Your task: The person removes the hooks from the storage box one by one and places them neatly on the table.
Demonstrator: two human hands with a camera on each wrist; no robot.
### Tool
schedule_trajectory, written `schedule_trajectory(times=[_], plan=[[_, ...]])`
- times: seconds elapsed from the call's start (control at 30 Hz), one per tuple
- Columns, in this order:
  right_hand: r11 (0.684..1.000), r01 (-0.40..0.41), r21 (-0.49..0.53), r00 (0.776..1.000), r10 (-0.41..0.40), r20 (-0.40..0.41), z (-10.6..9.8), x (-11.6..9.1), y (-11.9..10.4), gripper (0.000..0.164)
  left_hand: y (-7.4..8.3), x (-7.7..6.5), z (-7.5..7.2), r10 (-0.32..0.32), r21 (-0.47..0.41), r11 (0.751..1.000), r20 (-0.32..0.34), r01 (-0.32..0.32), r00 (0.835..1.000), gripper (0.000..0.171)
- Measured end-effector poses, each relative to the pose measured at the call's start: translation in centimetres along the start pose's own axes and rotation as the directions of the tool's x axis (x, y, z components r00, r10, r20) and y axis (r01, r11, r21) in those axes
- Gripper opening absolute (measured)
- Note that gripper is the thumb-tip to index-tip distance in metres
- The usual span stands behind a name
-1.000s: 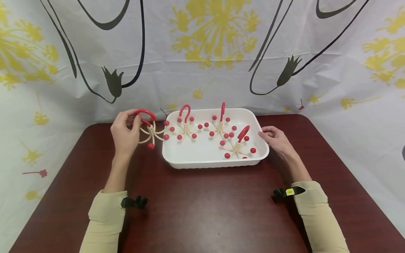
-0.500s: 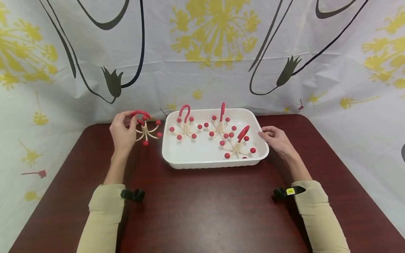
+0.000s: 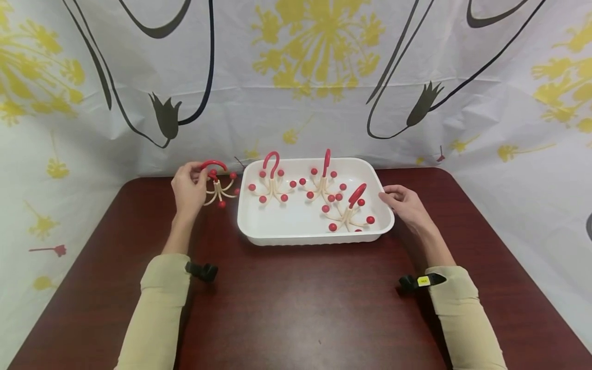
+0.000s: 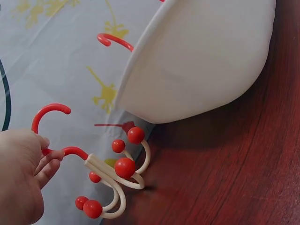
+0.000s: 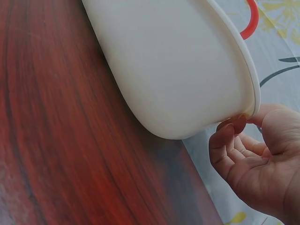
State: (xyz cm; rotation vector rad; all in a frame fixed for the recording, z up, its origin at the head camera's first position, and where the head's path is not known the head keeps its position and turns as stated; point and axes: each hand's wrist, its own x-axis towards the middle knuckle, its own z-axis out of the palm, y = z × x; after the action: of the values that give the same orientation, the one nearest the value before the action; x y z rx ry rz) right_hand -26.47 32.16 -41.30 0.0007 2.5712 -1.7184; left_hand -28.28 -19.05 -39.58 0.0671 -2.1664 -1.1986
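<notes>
My left hand (image 3: pixel 188 191) pinches the red curved hook of a multi-prong hanger (image 4: pixel 105 171) just left of the white tray. This hanger has cream arms that end in red balls, and it is held tilted at the table's back edge in the left wrist view. Three similar hangers sit inside the tray (image 3: pixel 291 226): one at the back left (image 3: pixel 272 186), one at the back middle (image 3: pixel 322 186) and one at the front right (image 3: pixel 347 217). My right hand (image 3: pixel 407 205) grips the tray's right rim, thumb and fingers at the corner (image 5: pixel 262 159).
The dark reddish-brown table (image 3: pixel 296 303) stretches in front of the tray and to both sides. Behind it hangs a white sheet (image 3: pixel 222 118) with yellow and grey plant prints. Black camera straps (image 3: pixel 201 271) sit on both sleeves.
My left hand has drawn the hanger left, away from the tray's edge, then slightly back to the right and farther back. The right hand and the tray stay in place.
</notes>
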Motion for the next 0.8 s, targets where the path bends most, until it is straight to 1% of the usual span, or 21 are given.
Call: schedule_trajectory(times=[0.1, 0.17, 0.27, 0.37, 0.47, 0.57, 0.67, 0.8], plan=[[1.0, -0.007, 0.014, 1.0, 0.007, -0.001, 0.0, 0.2, 0.3, 0.05, -0.2, -0.1, 0.0, -0.033, 0.012, 0.999, 0.02, 0.032, 0.999, 0.022], [1.0, -0.009, 0.018, 1.0, 0.009, -0.002, 0.1, 0.3, 0.4, 0.049, -0.2, -0.1, -0.1, -0.043, 0.009, 0.999, 0.028, 0.043, 0.999, 0.023], [1.0, -0.005, 0.019, 1.0, 0.005, -0.004, 0.1, 0.2, 0.5, 0.05, -0.2, -0.1, -0.4, -0.044, -0.003, 0.999, 0.035, 0.044, 0.998, 0.024], [1.0, 0.0, 0.015, 1.0, 0.0, -0.009, 0.2, 0.1, 0.3, 0.051, -0.2, 0.0, -0.6, -0.042, -0.018, 0.999, 0.027, 0.042, 0.999, 0.024], [1.0, 0.002, 0.013, 1.0, -0.002, -0.018, 0.3, -0.1, 0.1, 0.052, -0.2, 0.1, -0.8, -0.034, -0.021, 0.999, 0.002, 0.034, 0.999, 0.022], [1.0, 0.001, 0.004, 1.0, -0.001, -0.022, 0.4, -0.2, 0.1, 0.052, -0.1, 0.2, -0.9, -0.014, -0.024, 1.0, -0.03, 0.013, 0.999, 0.021], [1.0, -0.005, 0.003, 1.0, 0.005, -0.027, 0.4, -0.1, 0.2, 0.051, 0.2, 0.3, -1.0, 0.013, -0.035, 0.999, -0.065, -0.016, 0.998, 0.02], [1.0, -0.014, 0.007, 0.999, 0.014, -0.028, 0.3, -0.2, 0.2, 0.052, 0.9, 0.3, -1.1, 0.061, -0.058, 0.996, -0.118, -0.068, 0.991, 0.019]])
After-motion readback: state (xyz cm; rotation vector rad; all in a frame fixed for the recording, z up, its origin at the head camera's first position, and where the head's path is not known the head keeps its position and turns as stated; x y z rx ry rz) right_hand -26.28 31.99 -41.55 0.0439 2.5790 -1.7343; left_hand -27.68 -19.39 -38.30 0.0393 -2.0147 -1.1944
